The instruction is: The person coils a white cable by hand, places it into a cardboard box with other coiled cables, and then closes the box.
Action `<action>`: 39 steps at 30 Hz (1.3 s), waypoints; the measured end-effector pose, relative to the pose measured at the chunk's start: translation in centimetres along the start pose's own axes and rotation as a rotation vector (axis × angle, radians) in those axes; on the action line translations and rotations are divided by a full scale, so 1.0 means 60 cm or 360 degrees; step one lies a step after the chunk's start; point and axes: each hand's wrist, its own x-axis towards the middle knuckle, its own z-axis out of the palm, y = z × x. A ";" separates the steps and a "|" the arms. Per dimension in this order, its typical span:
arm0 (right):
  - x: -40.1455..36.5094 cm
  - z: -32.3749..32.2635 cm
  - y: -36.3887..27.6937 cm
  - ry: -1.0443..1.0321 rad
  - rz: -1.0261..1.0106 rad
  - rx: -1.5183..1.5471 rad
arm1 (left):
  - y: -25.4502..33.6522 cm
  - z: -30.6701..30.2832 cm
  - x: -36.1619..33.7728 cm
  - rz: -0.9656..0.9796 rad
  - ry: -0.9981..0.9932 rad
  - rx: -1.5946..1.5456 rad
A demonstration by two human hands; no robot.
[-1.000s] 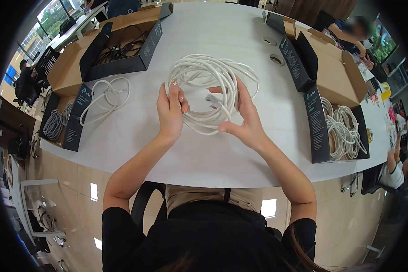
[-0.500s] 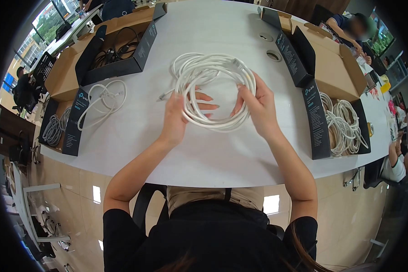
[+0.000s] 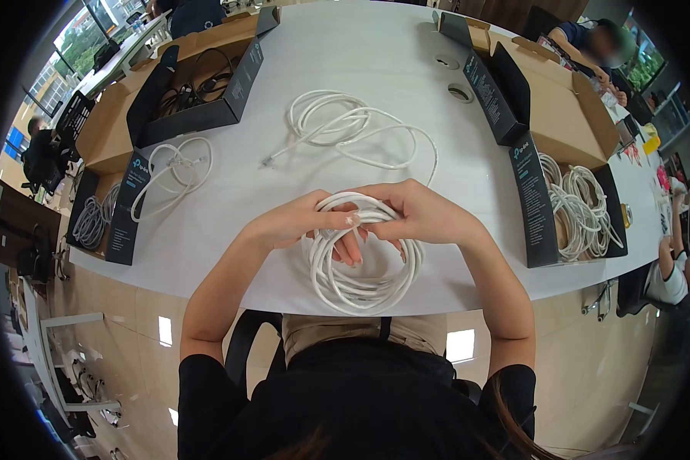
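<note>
Head view: both hands [image 3: 293, 220] [image 3: 431, 212] grip a white cable coil [image 3: 360, 301]; loose cable [image 3: 339, 143] lies beyond them, open boxes [image 3: 534, 207] at either side.

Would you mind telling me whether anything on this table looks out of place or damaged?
Nothing looks clearly damaged or spilled. Slightly untidy, though: loose loops sprawl unevenly beyond the held coil, and a white cable lies beside the near left box, whereas grey cable sits inside it.

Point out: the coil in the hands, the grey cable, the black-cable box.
White coil [image 3: 364, 300]: head view, its lower strands, below the hands.
Grey cable [image 3: 90, 224]: head view, its looped strands.
Black-cable box [image 3: 234, 96]: head view, its black outer wall.
</note>
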 end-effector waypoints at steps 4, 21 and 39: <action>0.011 0.000 0.032 0.0069 -0.0358 -0.0191 | 0.008 -0.001 -0.005 -0.0012 0.0003 0.0114; -0.016 -0.145 0.057 0.1208 -0.0893 0.0674 | 0.019 0.015 -0.014 0.0025 0.0179 0.0122; 0.008 -0.076 0.053 0.1122 -0.0813 -0.1054 | 0.020 0.001 -0.007 0.0434 0.0570 -0.0137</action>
